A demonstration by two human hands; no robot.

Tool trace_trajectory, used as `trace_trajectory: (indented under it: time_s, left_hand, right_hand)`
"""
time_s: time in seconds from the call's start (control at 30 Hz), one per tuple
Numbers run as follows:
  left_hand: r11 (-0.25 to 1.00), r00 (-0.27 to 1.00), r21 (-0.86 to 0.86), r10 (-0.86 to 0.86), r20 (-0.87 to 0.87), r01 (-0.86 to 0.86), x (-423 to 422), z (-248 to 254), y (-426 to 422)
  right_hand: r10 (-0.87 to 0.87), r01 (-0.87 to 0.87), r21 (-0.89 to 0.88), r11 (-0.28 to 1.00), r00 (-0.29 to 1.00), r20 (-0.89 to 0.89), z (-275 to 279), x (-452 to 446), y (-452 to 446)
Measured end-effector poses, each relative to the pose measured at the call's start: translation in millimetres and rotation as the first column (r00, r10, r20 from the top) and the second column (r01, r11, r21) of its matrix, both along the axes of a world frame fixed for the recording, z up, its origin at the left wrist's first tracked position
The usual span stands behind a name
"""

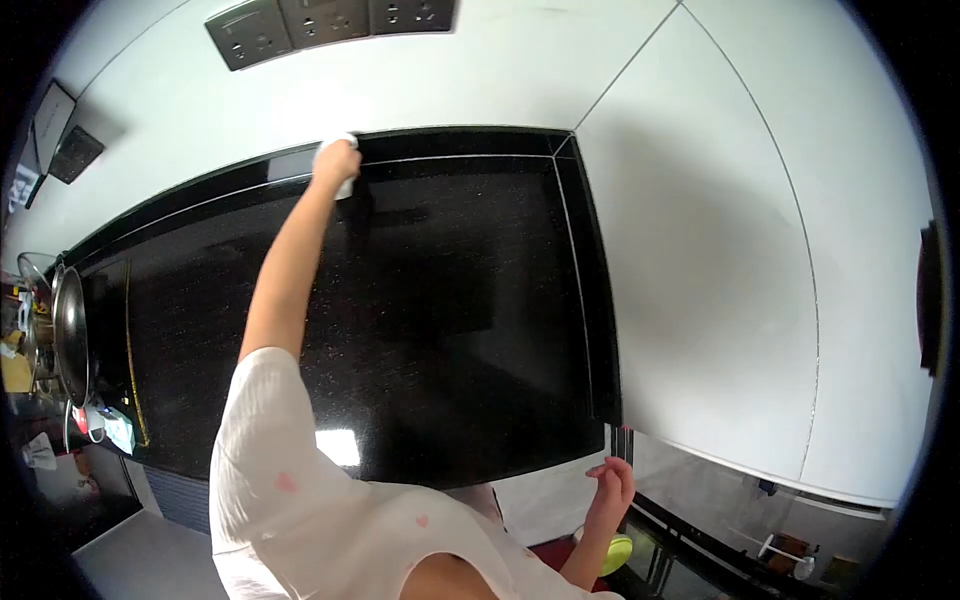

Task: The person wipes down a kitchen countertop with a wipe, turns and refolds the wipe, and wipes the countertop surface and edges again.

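At the back edge of the black countertop (450, 300), my left hand (338, 160) is closed round a white cloth (345, 188). The cloth shows above and below the fingers, against the black strip at the foot of the wall. My left arm reaches forward across the counter. Near the counter's front right corner, my right hand (612, 482) is raised beside the edge, its fingers loosely bent and apart, holding nothing.
A pan (70, 335) stands at the far left, with a blue and white packet (118, 430) near it. Dark wall sockets (325, 20) are above the counter. A white wall (710, 250) rises at the right. A green round object (617, 553) is below my right hand.
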State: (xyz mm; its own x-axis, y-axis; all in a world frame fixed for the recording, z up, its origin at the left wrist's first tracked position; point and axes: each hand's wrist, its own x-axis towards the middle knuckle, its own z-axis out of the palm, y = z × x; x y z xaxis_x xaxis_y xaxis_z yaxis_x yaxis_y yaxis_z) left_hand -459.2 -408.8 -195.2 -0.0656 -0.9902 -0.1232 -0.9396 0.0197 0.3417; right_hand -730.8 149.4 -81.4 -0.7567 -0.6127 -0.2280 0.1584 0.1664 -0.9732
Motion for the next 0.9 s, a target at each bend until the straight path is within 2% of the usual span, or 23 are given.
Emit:
trace_trajectory:
  time_s: [0.1, 0.17, 0.27, 0.3, 0.37, 0.5, 0.57, 0.63, 0.67, 0.73, 0.77, 0.83, 0.9]
  left_hand:
    - [0.998, 0.995, -0.009, 0.060, 0.081, -0.059, 61.6, 18.3, 5.7]
    - [0.996, 0.992, -0.028, 0.083, 0.092, -0.081, 81.4, 10.9, -2.2]
    - [0.997, 0.995, -0.051, 0.065, 0.079, -0.061, 56.8, 3.2, -4.0]
    - [0.997, 0.996, -0.042, 0.063, 0.057, -0.060, 43.3, -0.6, -6.6]
    - [0.999, 0.998, -0.019, -0.049, 0.026, 0.049, -11.8, 14.6, 2.5]
    - [0.971, 0.969, 0.042, -0.229, -0.096, 0.234, -161.3, 7.7, 4.8]
    - [0.965, 0.954, 0.029, -0.254, -0.159, 0.262, -227.7, 5.1, 10.5]
    - [0.960, 0.943, -0.119, -0.273, -0.188, 0.254, -283.1, 6.9, 23.8]
    - [0.950, 0.935, -0.084, -0.311, -0.171, 0.301, -306.5, 11.5, 26.2]
    - [0.944, 0.932, 0.041, -0.314, -0.183, 0.326, -342.8, 25.6, 27.4]
    - [0.961, 0.940, -0.027, -0.274, -0.201, 0.275, -350.2, 28.3, 26.4]
    - [0.918, 0.920, 0.169, -0.317, -0.231, 0.359, -341.8, 37.5, 21.9]
    - [0.905, 0.898, -0.033, -0.425, -0.113, 0.424, -332.5, 22.9, 21.3]
  right_hand:
    - [0.032, -0.032, 0.009, 0.999, 0.999, 0.001, -0.7, 15.7, -0.8]
    - [0.045, -0.045, 0.025, 0.999, 0.999, 0.012, -0.2, 21.7, -2.2]
    - [0.039, -0.040, 0.031, 0.999, 0.999, 0.036, -8.3, 20.4, 3.3]
    - [0.025, -0.026, 0.037, 0.999, 0.999, 0.033, -8.9, 19.7, 5.3]
    - [-0.006, 0.005, 0.048, 0.999, 1.000, 0.023, -9.5, 17.5, 8.3]
    - [-0.114, 0.110, 0.084, 0.990, 0.993, 0.035, -15.6, -9.8, 21.4]
    - [-0.168, 0.165, 0.119, 0.979, 0.986, 0.015, -22.1, -25.2, 33.8]
    - [-0.253, 0.246, 0.136, 0.960, 0.967, 0.031, -21.0, -38.0, 38.8]
    - [-0.273, 0.267, 0.151, 0.952, 0.962, 0.024, -21.9, -44.3, 41.9]
    - [-0.300, 0.295, 0.168, 0.941, 0.954, 0.010, -22.4, -55.5, 42.4]
    - [-0.309, 0.305, 0.169, 0.937, 0.951, -0.002, -18.5, -59.5, 41.3]
    - [-0.305, 0.301, 0.178, 0.937, 0.952, -0.006, -19.0, -63.3, 40.4]
    - [-0.278, 0.277, 0.166, 0.946, 0.960, -0.015, -23.3, -66.9, 35.0]
